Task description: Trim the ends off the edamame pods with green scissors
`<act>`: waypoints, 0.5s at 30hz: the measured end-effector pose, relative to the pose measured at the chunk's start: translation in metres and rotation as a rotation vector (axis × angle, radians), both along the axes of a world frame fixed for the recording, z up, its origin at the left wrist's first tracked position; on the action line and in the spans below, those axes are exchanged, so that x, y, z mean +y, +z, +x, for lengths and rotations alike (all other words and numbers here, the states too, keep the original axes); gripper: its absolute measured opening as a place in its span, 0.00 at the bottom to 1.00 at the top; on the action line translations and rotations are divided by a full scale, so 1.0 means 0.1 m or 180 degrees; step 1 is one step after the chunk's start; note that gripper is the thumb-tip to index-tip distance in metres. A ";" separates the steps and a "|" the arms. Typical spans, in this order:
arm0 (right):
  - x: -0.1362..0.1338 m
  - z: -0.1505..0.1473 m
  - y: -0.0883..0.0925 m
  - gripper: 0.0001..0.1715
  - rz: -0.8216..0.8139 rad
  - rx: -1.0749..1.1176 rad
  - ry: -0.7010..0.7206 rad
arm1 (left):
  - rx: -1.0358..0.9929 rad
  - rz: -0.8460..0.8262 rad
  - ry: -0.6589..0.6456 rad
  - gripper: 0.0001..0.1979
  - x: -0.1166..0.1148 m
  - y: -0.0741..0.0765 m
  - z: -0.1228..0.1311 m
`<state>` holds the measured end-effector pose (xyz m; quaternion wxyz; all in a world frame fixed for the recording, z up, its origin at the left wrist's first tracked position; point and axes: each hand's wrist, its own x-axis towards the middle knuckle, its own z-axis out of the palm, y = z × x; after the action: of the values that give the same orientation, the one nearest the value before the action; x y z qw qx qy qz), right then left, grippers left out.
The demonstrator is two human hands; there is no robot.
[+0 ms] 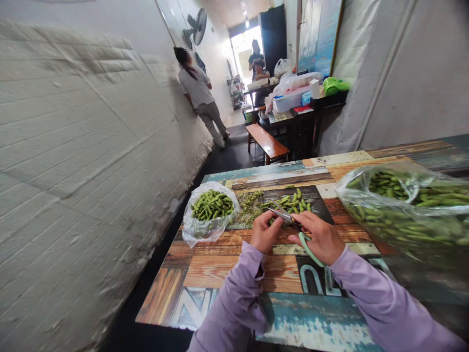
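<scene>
My right hand point(320, 238) is closed around the light-green handles of a pair of scissors point(281, 213); the blades point left, above my left hand. My left hand point(264, 233) is closed in a pinch just under the blades, and whatever its fingers hold is hidden. Beyond both hands lies a loose pile of green edamame pods point(292, 201). Small snipped bits point(249, 205) are scattered to the left of that pile. Further left, an open plastic bag point(200, 229) holds more edamame pods point(212, 204).
A large clear bag point(410, 222) full of pods stands at the right of the patterned table point(234, 266). Behind are a wooden bench point(266, 139) and a cluttered table with a plastic tub point(289, 100). One person point(200, 90) leans by the left wall; another point(256, 61) stands near the doorway.
</scene>
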<state>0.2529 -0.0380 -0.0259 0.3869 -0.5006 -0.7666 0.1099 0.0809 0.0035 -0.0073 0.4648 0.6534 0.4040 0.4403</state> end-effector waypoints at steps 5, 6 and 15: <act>-0.01 -0.01 0.01 0.25 -0.0036 0.0016 0.0029 | 0.0067 0.0032 -0.0095 0.12 0.00 -0.01 -0.01; -0.01 -0.01 0.01 0.25 -0.0061 0.0022 0.0055 | 0.0078 0.0052 -0.0099 0.12 0.00 -0.02 -0.01; -0.01 0.03 0.04 0.24 -0.0164 -0.0056 0.0136 | 0.0328 0.0343 -0.0139 0.12 0.02 0.01 -0.04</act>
<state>0.2555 -0.0389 -0.0217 0.3646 -0.4949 -0.7774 0.1334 0.0765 0.0053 -0.0062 0.4170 0.7080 0.3887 0.4169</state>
